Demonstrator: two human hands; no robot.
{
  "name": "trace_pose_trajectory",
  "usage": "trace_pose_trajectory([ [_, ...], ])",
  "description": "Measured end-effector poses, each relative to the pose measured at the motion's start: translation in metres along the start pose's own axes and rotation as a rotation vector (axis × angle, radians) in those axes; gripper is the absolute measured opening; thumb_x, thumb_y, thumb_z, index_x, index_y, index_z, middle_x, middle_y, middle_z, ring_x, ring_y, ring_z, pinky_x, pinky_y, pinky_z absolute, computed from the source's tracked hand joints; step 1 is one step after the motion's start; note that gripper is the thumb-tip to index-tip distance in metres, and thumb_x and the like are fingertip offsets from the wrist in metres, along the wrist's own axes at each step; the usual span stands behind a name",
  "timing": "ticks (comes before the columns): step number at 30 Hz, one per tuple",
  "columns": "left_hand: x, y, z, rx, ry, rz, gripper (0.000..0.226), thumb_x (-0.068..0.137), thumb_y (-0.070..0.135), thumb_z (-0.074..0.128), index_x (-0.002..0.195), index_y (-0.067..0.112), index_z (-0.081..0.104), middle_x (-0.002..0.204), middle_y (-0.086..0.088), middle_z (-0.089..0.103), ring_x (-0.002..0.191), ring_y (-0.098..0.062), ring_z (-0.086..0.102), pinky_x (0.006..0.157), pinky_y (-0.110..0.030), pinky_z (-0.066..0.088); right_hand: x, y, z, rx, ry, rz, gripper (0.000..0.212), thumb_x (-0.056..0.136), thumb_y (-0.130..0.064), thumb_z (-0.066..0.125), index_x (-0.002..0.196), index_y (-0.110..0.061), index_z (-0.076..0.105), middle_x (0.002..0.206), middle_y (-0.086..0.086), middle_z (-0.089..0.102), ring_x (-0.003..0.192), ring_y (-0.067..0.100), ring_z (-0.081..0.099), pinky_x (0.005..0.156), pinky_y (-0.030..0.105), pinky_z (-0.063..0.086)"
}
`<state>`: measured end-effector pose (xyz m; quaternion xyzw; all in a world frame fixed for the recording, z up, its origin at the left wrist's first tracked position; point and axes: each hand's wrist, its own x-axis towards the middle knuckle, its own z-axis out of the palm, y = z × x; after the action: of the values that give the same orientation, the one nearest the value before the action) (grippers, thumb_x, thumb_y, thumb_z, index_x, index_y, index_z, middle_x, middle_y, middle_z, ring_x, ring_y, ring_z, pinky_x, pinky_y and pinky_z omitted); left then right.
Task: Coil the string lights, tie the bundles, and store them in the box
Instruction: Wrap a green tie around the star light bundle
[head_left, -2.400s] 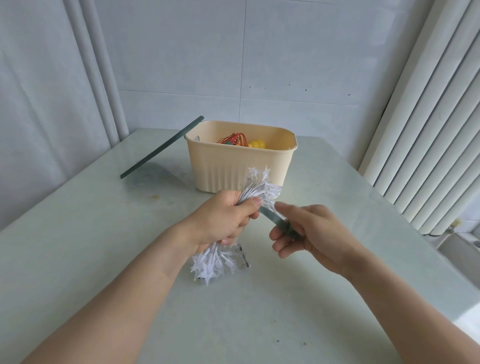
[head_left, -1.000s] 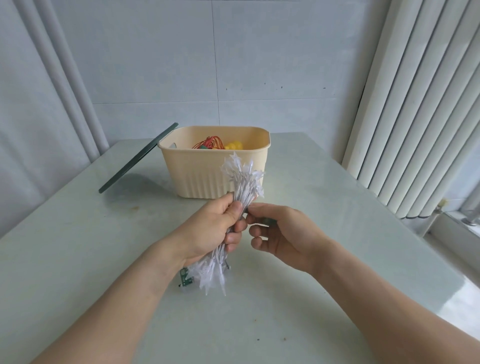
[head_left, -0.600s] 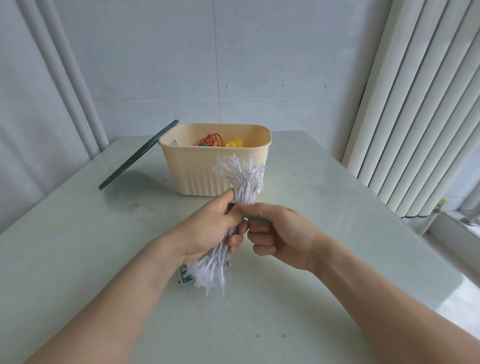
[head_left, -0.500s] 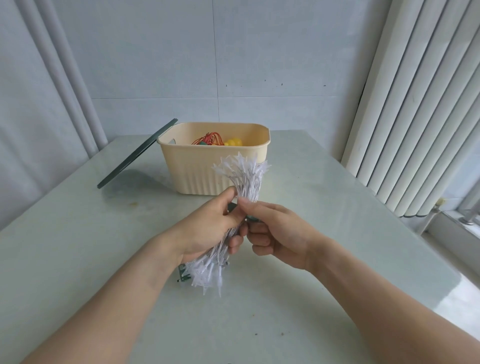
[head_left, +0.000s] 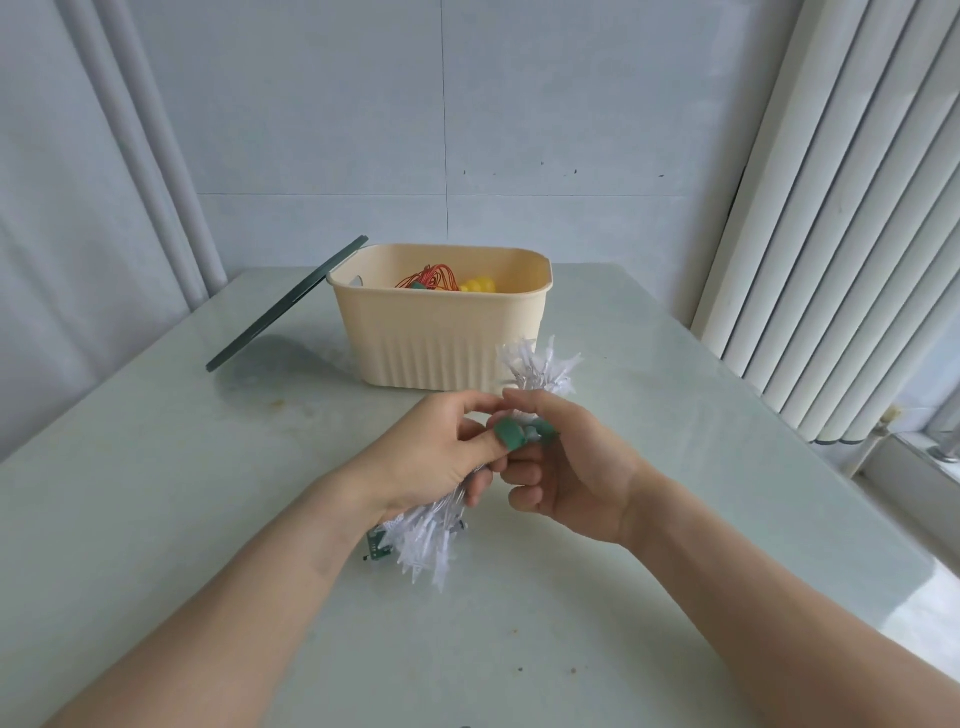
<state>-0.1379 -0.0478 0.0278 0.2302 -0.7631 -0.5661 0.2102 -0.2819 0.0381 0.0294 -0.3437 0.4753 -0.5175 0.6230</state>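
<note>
A coiled bundle of white string lights (head_left: 540, 366) is gripped at its middle by my left hand (head_left: 436, 457), its top tuft sticking up and its lower end (head_left: 423, 540) hanging near the table. A green tie strap (head_left: 511, 435) wraps the bundle's middle; my right hand (head_left: 566, 467) pinches its other end between thumb and fingers. A small green circuit piece (head_left: 376, 546) pokes out at the bundle's bottom. The cream box (head_left: 441, 338) stands behind, holding a red wire bundle (head_left: 431, 275) and a yellow one (head_left: 478, 285).
A dark green lid (head_left: 288, 306) leans against the box's left rim. The pale table (head_left: 156, 493) reaches a tiled wall at the back. Vertical blinds (head_left: 831, 234) hang on the right, close to the table's right edge.
Both hands have kept working at the bundle's middle. The green strap now shows wrapped across the front between the hands, and the bundle's top has tilted to the right.
</note>
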Motion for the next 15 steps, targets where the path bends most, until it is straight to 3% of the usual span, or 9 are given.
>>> trace_pose_trajectory([
  [3,-0.001,0.0011,0.0002,0.058,-0.027,0.024,0.007,0.099,0.018,0.059,0.102,0.015,0.065,0.069,-0.01,0.053,0.048,-0.021,0.047,0.052,-0.028,0.043,-0.0024,-0.0019,-0.0019,-0.101,-0.011,0.016,0.02,0.094,-0.031,0.062,0.089,-0.012,0.067,0.079,0.011,0.049,0.055,0.013,0.037,0.051,0.023,0.033],
  [5,-0.0019,0.0017,0.0006,0.109,-0.054,0.019,0.015,0.1,0.005,0.052,0.102,0.014,0.064,0.073,-0.024,0.049,0.05,-0.022,0.045,0.055,-0.033,0.042,-0.0018,-0.002,-0.0038,-0.13,-0.002,0.01,0.018,0.094,-0.021,0.061,0.104,-0.008,0.068,0.076,0.008,0.046,0.054,0.012,0.038,0.051,0.023,0.035],
  [7,-0.004,0.0033,-0.001,0.13,-0.087,0.026,0.01,0.099,0.007,0.053,0.106,0.007,0.061,0.075,-0.03,0.049,0.052,-0.023,0.045,0.058,-0.037,0.041,-0.0001,-0.0016,-0.003,-0.118,0.01,-0.005,0.015,0.095,-0.016,0.058,0.102,-0.007,0.067,0.07,0.004,0.042,0.053,0.012,0.038,0.051,0.023,0.036],
  [11,-0.0071,0.0077,-0.0047,0.144,-0.159,0.033,0.036,0.09,0.02,0.06,0.112,-0.007,0.053,0.079,-0.026,0.05,0.06,-0.025,0.047,0.061,-0.037,0.043,0.0005,-0.0016,-0.0011,-0.128,0.029,-0.043,0.018,0.093,-0.012,0.053,0.085,-0.009,0.069,0.072,0.007,0.051,0.051,0.013,0.037,0.05,0.025,0.037],
  [14,-0.0077,0.0091,-0.0067,0.052,-0.194,-0.003,0.034,0.093,0.015,0.061,0.114,-0.011,0.052,0.072,-0.003,0.054,0.06,-0.022,0.043,0.058,-0.032,0.042,-0.0008,-0.003,-0.0018,-0.172,0.046,-0.059,0.016,0.094,-0.012,0.053,0.089,-0.007,0.068,0.069,0.006,0.048,0.053,0.015,0.041,0.052,0.027,0.04],
  [15,-0.0081,0.0092,-0.0064,0.02,-0.181,-0.008,0.032,0.097,0.014,0.06,0.118,-0.009,0.052,0.075,-0.003,0.053,0.058,-0.019,0.042,0.057,-0.031,0.041,-0.0013,-0.0042,-0.0015,-0.187,0.055,-0.066,0.017,0.095,-0.012,0.054,0.09,-0.007,0.068,0.067,0.005,0.047,0.054,0.016,0.042,0.053,0.028,0.041],
])
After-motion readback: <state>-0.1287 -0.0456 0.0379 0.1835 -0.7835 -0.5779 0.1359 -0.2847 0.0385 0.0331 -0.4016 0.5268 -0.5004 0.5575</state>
